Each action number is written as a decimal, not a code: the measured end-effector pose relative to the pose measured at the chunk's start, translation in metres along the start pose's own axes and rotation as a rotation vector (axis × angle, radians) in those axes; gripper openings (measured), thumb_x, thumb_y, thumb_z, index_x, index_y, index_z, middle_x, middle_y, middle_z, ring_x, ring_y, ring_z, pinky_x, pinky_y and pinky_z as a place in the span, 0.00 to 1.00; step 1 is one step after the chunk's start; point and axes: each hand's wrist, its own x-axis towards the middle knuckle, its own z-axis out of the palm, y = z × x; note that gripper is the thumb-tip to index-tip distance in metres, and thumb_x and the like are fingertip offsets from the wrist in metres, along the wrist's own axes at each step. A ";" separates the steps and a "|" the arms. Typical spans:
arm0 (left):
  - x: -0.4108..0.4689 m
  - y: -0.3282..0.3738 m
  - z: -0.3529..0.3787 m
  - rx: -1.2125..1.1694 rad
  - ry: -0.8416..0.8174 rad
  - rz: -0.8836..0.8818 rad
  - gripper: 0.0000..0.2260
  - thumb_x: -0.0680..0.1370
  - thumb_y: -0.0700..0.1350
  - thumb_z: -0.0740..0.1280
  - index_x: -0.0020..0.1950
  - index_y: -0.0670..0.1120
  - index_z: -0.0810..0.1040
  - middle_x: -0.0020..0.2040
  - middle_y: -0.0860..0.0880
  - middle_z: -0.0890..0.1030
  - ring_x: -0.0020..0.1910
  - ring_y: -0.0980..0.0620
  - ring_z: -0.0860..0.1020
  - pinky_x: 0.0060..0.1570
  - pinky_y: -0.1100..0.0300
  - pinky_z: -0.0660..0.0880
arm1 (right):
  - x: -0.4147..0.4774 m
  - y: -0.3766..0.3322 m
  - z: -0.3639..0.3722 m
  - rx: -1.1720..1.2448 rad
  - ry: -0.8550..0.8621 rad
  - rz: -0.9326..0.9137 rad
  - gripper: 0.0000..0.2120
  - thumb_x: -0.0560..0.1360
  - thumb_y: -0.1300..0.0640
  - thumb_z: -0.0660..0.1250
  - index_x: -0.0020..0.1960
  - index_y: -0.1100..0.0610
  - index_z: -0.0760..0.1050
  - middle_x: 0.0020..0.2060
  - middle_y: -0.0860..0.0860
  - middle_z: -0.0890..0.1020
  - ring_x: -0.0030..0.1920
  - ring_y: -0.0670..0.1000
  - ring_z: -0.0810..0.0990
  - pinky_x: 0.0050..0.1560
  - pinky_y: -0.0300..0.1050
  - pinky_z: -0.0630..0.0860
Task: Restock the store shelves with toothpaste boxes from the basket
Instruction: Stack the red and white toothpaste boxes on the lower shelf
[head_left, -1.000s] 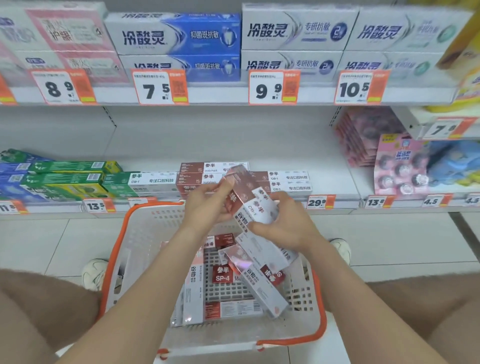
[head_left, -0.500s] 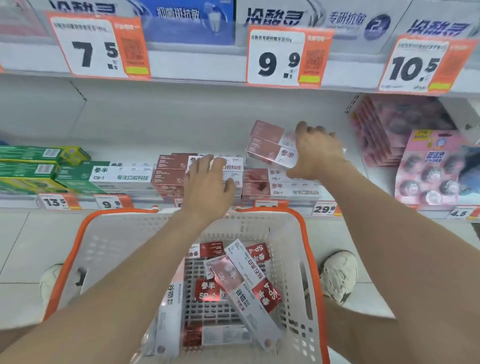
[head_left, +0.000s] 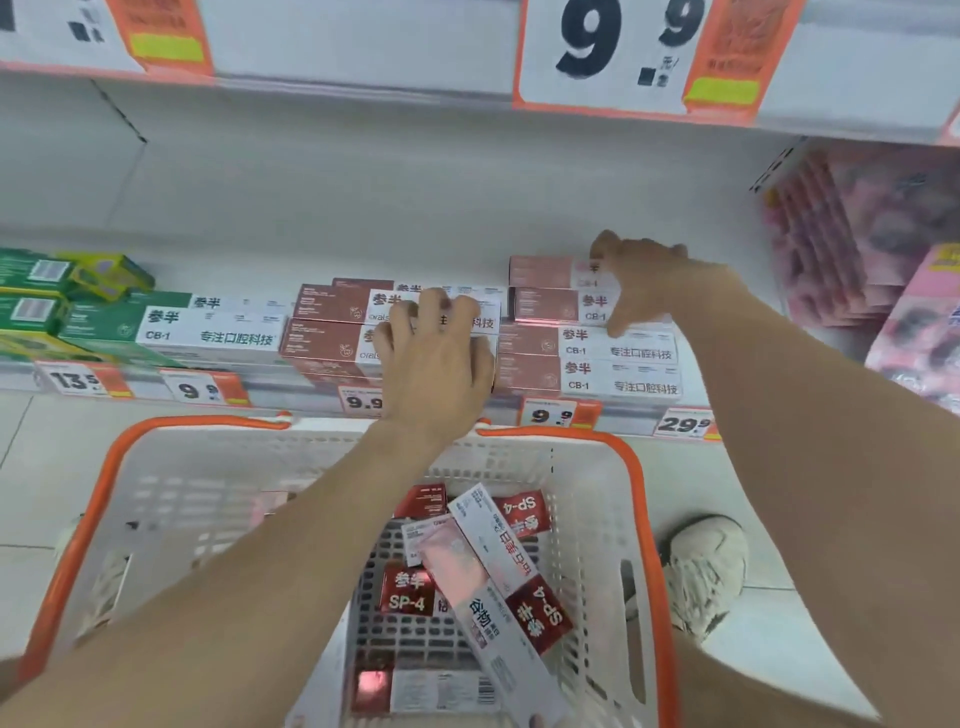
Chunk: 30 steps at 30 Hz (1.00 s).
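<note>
Head view: my right hand gripped two boxes atop the stack, left hand rested flat alongside; I judged a crooked release could topple them into the basket.

perforated plastic basket, seemingly glossy cardboard boxes

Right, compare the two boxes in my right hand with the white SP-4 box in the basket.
The held boxes lie level on the shelf pile; the SP-4 box lies slanted across others in the basket. The held boxes read CB-1, with rose ends; the SP-4 box has a bright red end. The right hand grips the held boxes; nothing touches the SP-4 box. Both are long, narrow cartons.
</note>
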 end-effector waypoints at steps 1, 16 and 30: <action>0.000 0.000 0.002 -0.005 0.011 -0.003 0.15 0.81 0.51 0.60 0.65 0.50 0.76 0.65 0.46 0.73 0.61 0.41 0.69 0.58 0.42 0.66 | 0.005 0.003 0.000 0.051 -0.035 -0.011 0.48 0.54 0.41 0.82 0.67 0.41 0.60 0.51 0.47 0.79 0.51 0.58 0.78 0.57 0.64 0.76; -0.003 -0.001 0.007 -0.057 0.049 -0.037 0.16 0.80 0.52 0.57 0.64 0.52 0.77 0.65 0.47 0.73 0.62 0.41 0.69 0.61 0.43 0.66 | 0.008 -0.014 0.031 0.265 0.129 0.030 0.34 0.74 0.37 0.76 0.74 0.47 0.68 0.64 0.53 0.77 0.67 0.60 0.73 0.65 0.59 0.67; -0.003 -0.003 0.007 -0.064 0.042 -0.042 0.17 0.80 0.52 0.57 0.65 0.53 0.77 0.66 0.48 0.73 0.62 0.41 0.68 0.62 0.43 0.66 | 0.007 -0.009 0.042 0.258 0.168 0.021 0.22 0.84 0.42 0.60 0.77 0.42 0.66 0.67 0.58 0.73 0.70 0.62 0.69 0.69 0.61 0.63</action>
